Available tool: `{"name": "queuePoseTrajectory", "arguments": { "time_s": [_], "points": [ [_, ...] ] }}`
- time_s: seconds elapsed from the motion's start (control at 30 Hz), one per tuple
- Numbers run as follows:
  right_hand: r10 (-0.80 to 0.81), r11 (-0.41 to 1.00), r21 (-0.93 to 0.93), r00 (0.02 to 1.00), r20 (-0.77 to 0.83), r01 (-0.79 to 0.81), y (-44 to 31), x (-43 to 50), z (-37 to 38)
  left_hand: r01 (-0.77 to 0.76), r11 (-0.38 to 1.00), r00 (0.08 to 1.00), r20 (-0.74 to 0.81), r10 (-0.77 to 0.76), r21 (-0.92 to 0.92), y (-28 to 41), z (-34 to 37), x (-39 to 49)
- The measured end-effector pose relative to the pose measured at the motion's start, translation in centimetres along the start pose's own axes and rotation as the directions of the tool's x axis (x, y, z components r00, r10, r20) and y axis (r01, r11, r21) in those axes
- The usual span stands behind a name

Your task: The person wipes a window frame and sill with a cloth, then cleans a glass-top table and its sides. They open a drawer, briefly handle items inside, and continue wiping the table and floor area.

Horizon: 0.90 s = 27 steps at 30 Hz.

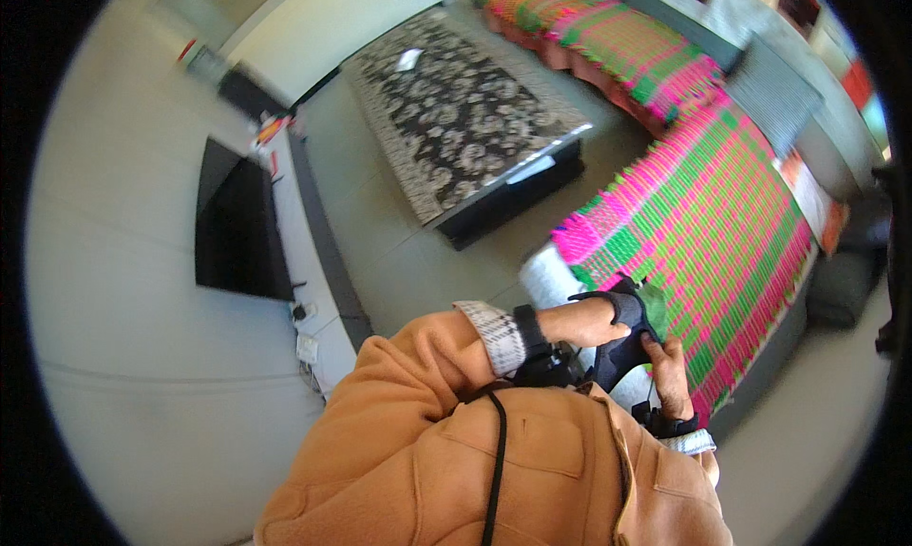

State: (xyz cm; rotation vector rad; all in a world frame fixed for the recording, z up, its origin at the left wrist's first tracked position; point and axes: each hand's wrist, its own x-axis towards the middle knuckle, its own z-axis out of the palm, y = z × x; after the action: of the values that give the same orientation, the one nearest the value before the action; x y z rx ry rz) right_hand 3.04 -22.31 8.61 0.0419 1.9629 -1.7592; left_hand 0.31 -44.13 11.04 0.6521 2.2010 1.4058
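Close in front of my body, both hands are on a piece of dark cloth [621, 357], perhaps a garment. My left hand [588, 320] comes in from the left with its thumb against the cloth, its fingers mostly covered. On the opposite side, my right hand [668, 375] pinches the edge with the thumb on top. A green piece of fabric [654, 307] shows just beyond the dark cloth; whether it is part of the same item cannot be told. Underneath and beyond lies a sofa cover [702, 239] woven in pink and green.
A low table [463, 104] with a dark floral cloth stands ahead, a small white item [408, 60] on it. To the left are a flat television [242, 225] and a white ledge [329, 332] with plugs and cables. A grey cushion [773, 93] rests on the sofa at the upper right.
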Motion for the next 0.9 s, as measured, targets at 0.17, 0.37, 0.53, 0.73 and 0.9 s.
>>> {"name": "queuePoseTrajectory", "arguments": {
  "time_s": [0.17, 0.37, 0.53, 0.73, 0.9],
  "points": [
    [-0.102, 0.979, 0.174, 0.994, -0.042, 0.108, -2.4, 7.3, 6.0, -0.063, 0.946, 0.977, -0.212, -0.006, -0.319, -4.6, -9.2, -6.7],
    [-0.028, 0.906, 0.413, 0.988, -0.155, 0.091, -6.9, 15.6, 19.8, -0.01, 0.813, 0.89, -0.375, -0.258, -0.582, -12.1, -21.1, -16.8],
    [-0.013, 0.872, 0.49, 1.0, 0.023, 0.0, -9.1, 21.4, 28.9, 0.072, 0.614, 0.804, -0.318, -0.502, -0.786, -16.8, -27.6, -23.2],
    [0.098, 0.867, 0.477, 0.988, 0.116, -0.142, -10.8, 32.9, 33.5, -0.01, 0.477, 0.684, -0.354, -0.638, -0.879, -25.0, -35.2, -23.3],
    [0.137, 0.99, 0.045, 0.975, -0.175, -0.131, -10.7, 44.7, 33.7, 0.259, 0.581, 0.564, -0.367, -0.739, -0.771, -31.1, -41.8, -21.3]
  ]
}}
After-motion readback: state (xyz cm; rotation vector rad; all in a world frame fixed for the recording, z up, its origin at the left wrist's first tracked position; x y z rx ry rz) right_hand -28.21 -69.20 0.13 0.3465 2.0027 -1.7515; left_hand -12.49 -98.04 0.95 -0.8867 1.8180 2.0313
